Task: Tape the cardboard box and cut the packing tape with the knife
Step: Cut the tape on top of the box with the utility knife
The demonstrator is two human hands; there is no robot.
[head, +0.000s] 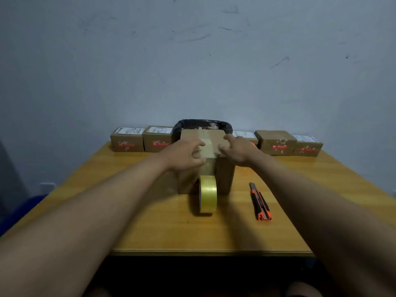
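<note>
Hands were pressed onto the top of a cardboard box [216, 139] at the centre of the frame. The left hand [184, 154] was laid over the box's near left edge, its fingers curled against a strip of packing tape [205, 147] running across the lid and down the front face; nothing was gripped in it. The right hand [237, 150] was spread flat on the lid just right of the strip, fingers loosely bent, also holding nothing. The strip was seen leading down to a yellowish tape roll [207, 196] stood on edge on the wooden table [150, 221], just below the box. An orange and black knife [260, 202] was left lying on the table at lower right of the box, apart from both hands. Behind the box, a black-lined bin [203, 124] and a row of labelled parcels [127, 139] were lined up against the wall.
</note>
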